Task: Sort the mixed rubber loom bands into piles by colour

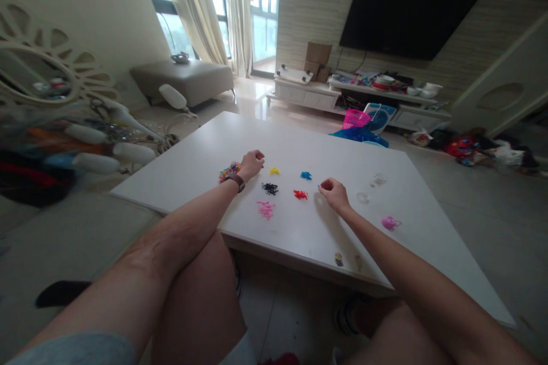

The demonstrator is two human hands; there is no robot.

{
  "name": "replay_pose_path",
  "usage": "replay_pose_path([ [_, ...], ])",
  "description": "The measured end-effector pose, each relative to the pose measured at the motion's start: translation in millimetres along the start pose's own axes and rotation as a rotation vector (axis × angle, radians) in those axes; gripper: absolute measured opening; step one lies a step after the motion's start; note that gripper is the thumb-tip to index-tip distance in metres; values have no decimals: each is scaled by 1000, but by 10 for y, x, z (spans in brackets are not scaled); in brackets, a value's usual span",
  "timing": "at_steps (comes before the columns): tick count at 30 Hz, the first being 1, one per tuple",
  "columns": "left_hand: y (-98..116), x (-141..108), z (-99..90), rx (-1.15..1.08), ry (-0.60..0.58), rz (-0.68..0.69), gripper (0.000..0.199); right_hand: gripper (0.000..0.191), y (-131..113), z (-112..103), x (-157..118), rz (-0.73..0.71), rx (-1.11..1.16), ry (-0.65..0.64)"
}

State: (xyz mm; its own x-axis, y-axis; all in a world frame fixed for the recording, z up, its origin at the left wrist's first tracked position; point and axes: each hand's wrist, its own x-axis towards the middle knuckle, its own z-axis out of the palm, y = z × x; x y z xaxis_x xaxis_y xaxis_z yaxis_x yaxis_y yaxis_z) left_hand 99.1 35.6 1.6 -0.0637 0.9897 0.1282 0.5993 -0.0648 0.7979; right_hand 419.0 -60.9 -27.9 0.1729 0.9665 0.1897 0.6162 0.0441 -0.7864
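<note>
While L hand (252, 164) was btwn the mixed pile of bands (229, 171) and the yellow pile (274, 171), grip curled, can't tell if on anything, R hand (334, 194) was nr the blue pile (306, 175) and red pile (300, 195), grip bunched, contents unclear too. Black pile (269, 189) & pink pile (266, 210) lay nearby on the desk (299, 148).

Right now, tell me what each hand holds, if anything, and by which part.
The right hand seems to pinch something tiny; what, and by which part, cannot be told. The left hand shows nothing held.
</note>
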Motion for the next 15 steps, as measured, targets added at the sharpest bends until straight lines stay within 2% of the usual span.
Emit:
replay_pose_path([
  [5,-105,3,-321,14,95,-7,21,19,85,136,196,72,7,73],
  [9,-287,-28,-628,17,165,-51,21,25,65,349,393,51,48,130],
  [15,-564,-155,-937,117,81,-46,18,25,54,582,448,-48,102,257],
])
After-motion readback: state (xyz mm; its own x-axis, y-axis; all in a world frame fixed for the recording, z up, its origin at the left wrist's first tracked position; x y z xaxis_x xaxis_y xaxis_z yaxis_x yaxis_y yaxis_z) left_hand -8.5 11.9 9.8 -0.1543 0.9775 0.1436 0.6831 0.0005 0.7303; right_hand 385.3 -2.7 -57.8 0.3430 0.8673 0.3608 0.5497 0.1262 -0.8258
